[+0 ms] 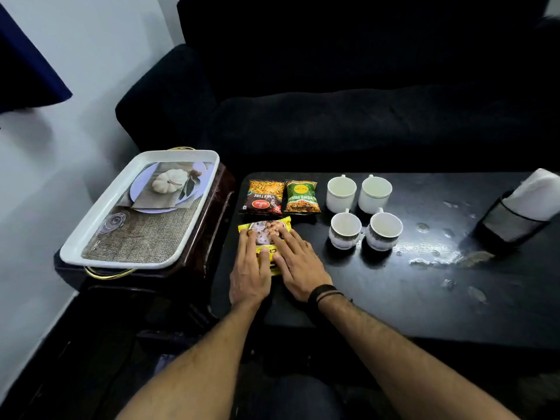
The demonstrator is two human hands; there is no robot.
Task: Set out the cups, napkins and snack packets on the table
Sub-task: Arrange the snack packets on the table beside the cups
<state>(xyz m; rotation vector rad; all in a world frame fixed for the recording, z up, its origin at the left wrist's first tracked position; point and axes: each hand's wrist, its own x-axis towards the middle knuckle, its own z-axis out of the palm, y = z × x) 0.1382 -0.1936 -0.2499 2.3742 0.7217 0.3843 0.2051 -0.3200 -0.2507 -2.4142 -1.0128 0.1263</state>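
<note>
You sit at a low black table [394, 298], its top scuffed and glaring toward the right of the frame, with a dark sofa [333, 116] filling the upper half behind it.

Nearest you, at lower centre, both your hands lie flat on the yellow snack packet [266, 234]. Your left hand [250, 275] presses its left side with fingers spread wide, and your right hand [298, 268], with a dark band on its wrist, presses its right side the same way. Neither hand grips; the palms seem to be flattening and squaring the packet into line, so this looks like the final adjustment of a placement.

Just beyond it, 2 more packets lie side by side, the red-and-orange mixture packet [263, 197] on the left touching the green packet [302, 197]. The yellow one probably starts a second row under them.

To the right at mid-frame, 4 white cups [363, 212] stand upright in a 2-by-2 block, close together but apart from the packets.

At the right edge, white napkins [536, 192] stand in a dark mesh holder [512, 222], well apart from the cups.

At left, on a separate dark stand, the white tray [91, 234] holds nothing loose, which suggests unloading is nearly done.
</note>
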